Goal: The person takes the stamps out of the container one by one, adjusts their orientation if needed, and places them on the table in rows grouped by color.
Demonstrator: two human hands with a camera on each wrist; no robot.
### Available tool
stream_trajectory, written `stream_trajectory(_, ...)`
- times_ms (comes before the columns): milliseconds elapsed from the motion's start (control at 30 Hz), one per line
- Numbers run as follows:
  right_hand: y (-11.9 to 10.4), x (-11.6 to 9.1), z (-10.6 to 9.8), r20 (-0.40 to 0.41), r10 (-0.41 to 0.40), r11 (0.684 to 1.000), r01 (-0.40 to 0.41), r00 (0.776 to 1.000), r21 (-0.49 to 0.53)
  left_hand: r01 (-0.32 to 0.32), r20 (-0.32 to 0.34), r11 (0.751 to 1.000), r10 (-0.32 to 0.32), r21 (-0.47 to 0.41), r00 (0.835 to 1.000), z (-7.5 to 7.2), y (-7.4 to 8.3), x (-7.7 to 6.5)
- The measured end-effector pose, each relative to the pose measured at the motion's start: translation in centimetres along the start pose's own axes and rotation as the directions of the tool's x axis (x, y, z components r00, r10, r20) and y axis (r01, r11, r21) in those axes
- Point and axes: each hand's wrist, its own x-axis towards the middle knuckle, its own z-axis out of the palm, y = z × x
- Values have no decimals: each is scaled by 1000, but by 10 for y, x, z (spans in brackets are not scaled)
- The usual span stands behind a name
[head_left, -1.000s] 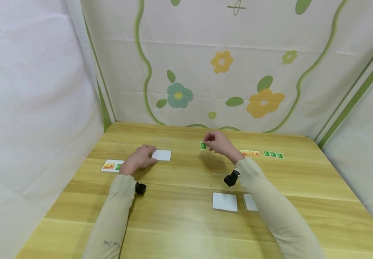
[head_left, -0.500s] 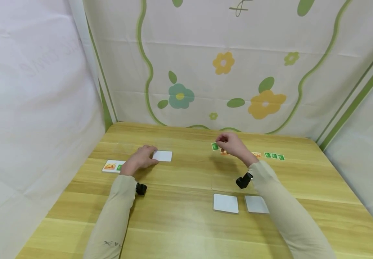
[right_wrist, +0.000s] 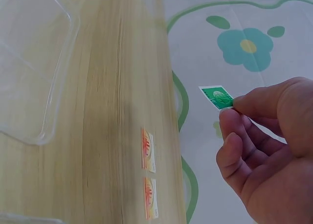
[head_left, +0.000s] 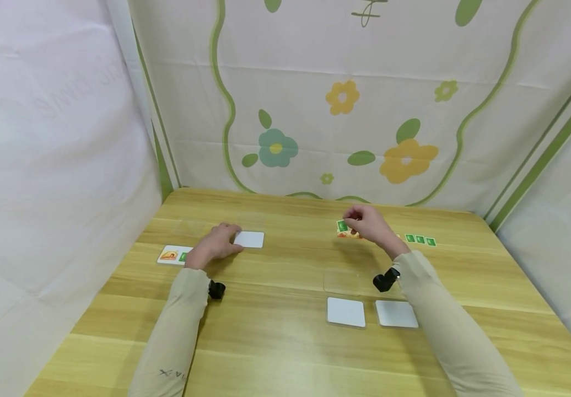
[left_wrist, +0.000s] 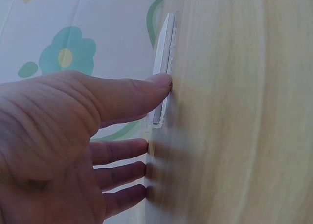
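Note:
My right hand point(head_left: 371, 225) pinches a small green stamp point(right_wrist: 216, 96) between thumb and forefinger, raised over the far part of the table. Orange stamps point(right_wrist: 148, 150) lie on the wood beneath it, partly covered by the hand in the head view. My left hand point(head_left: 216, 243) holds a white card stack point(head_left: 252, 239) by its left end, thumb on the near edge and forefinger on the far one. In the left wrist view the stack sits in a thin clear plastic case point(left_wrist: 159, 125); the other fingertips reach the tabletop.
A white card point(head_left: 168, 254) bearing an orange and a green stamp lies left of the left hand, which partly covers it. Several green stamps point(head_left: 420, 239) lie in a row at right. Two white stacks point(head_left: 346, 312) and a clear case piece point(head_left: 341, 282) are nearer.
My right hand has moved to the right with the green stamp, now in front of the orange stamps. The nearer right-hand white stack has come into fuller view. The left hand stays put.

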Motion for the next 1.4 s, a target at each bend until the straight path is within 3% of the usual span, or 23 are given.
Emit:
stream_trajectory(533,16,-6,-21,4,5,996,-5,1000,-84,20,14,1000,-20,-22,1000,-2,1,-1)
stream_trajectory(1133,50,-20,-46,-47,61,997,-63,997,-46,28,6,999,-27,-26,1000,-1,1,0)
stream_trajectory(1400,62,-30,-59,-64,46,999,-47,997,-26,30,6,999,-30,-15,1000,0,1,1)
